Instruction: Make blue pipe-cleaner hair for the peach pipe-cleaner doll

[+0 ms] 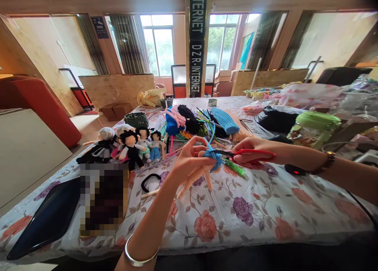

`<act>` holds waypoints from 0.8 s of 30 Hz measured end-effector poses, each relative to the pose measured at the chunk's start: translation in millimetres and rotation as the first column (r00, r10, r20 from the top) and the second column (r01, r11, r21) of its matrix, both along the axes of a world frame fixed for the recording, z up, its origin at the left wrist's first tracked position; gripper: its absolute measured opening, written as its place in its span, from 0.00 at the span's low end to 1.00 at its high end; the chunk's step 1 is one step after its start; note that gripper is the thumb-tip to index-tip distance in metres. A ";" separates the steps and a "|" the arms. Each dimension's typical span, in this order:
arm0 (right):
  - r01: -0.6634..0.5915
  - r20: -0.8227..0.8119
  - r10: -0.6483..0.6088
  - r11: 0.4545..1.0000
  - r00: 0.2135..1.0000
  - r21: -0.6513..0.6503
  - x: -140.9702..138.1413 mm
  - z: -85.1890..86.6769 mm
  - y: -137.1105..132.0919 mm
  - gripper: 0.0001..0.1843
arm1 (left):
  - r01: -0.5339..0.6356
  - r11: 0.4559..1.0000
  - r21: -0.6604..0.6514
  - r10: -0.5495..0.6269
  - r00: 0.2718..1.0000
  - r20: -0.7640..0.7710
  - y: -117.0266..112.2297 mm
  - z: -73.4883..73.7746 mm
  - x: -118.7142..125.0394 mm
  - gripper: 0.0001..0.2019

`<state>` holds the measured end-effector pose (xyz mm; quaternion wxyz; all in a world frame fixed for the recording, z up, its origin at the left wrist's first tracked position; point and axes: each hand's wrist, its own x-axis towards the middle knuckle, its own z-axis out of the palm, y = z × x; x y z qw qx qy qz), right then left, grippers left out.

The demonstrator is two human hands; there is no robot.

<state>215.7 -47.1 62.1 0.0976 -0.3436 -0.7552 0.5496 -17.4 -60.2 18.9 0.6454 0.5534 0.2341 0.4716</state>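
My left hand (pixel 189 157) is closed around a small doll made of fuzzy pipe cleaners, with a blue body (pixel 215 161) and peach limbs (pixel 195 178) hanging below. A blue pipe cleaner (pixel 211 133) sticks up from the doll. In my right hand (pixel 251 152) are red-handled scissors (pixel 267 156). Their dark blades reach to the blue part beside my left fingers; whether they are cutting, I cannot tell. Beneath the scissors on the cloth lies a bundle of green strands (pixel 234 168).
Several finished dolls (pixel 130 145) lie at the left, near a dark tablet-like slab (pixel 47 216). Bundles of coloured pipe cleaners (pixel 226 120) are heaped behind my hands. At the right stand a green-lidded jar (pixel 317 123) and a black bag (pixel 276 119). A black loop (pixel 150 180) rests on the floral tablecloth (pixel 206 225).
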 end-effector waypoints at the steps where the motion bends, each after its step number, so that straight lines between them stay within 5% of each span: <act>1: 0.004 0.001 -0.004 1.000 1.000 -0.003 0.6 -0.6 0.5 0.20 | 0.002 1.000 0.001 -0.002 1.000 -0.001 -0.1 -0.1 0.1 0.23; 14: 0.002 0.018 -0.002 1.000 1.000 0.001 4.2 -4.1 4.9 0.18 | -0.015 1.000 -0.005 0.015 1.000 -0.014 -1.3 2.7 0.0 0.23; 24: 0.010 0.135 -0.018 0.998 0.991 0.056 -8.6 20.1 -4.3 0.20 | -0.001 1.000 -0.023 0.001 1.000 -0.028 -2.2 4.6 -1.2 0.24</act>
